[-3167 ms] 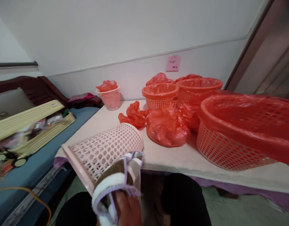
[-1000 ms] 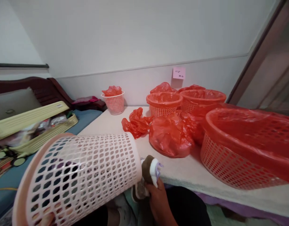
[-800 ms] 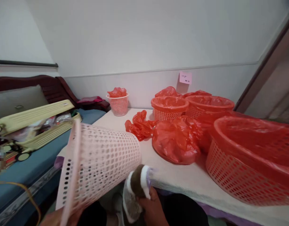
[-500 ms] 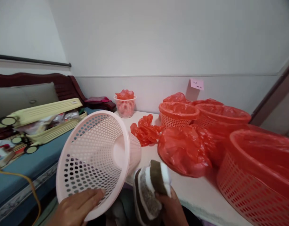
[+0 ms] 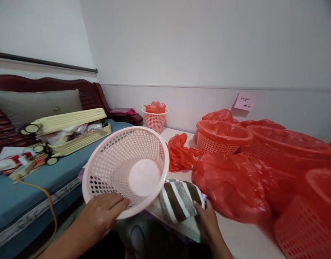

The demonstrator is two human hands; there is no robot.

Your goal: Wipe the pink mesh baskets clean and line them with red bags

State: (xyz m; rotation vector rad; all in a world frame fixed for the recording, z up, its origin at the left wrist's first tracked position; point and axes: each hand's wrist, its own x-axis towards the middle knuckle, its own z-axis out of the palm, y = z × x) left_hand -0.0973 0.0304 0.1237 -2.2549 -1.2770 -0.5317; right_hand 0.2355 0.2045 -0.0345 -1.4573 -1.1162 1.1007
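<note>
My left hand (image 5: 107,210) is closed on the near rim of a pale pink perforated plastic basket (image 5: 145,176). The basket is tilted with its mouth toward me, and nothing lies inside. My right hand (image 5: 207,219) grips a folded cloth (image 5: 178,201) with brown, white and grey stripes by its right edge. The cloth is low beside the basket, over the near edge of the white table (image 5: 230,235). Its left end is hidden behind the basket rim.
A crumpled red plastic bag (image 5: 181,154) lies behind the basket. Red bag-lined baskets (image 5: 221,138) crowd the right, around a flatter red bundle (image 5: 230,187). A small pink basket (image 5: 154,120) stands at the back. Left, an open cream suitcase (image 5: 70,124) rests on a blue bed (image 5: 81,162).
The view has turned left. The basket has tipped so that its bottom shows more fully, and the striped cloth now lies flatter and wider, beside the basket's right rim.
</note>
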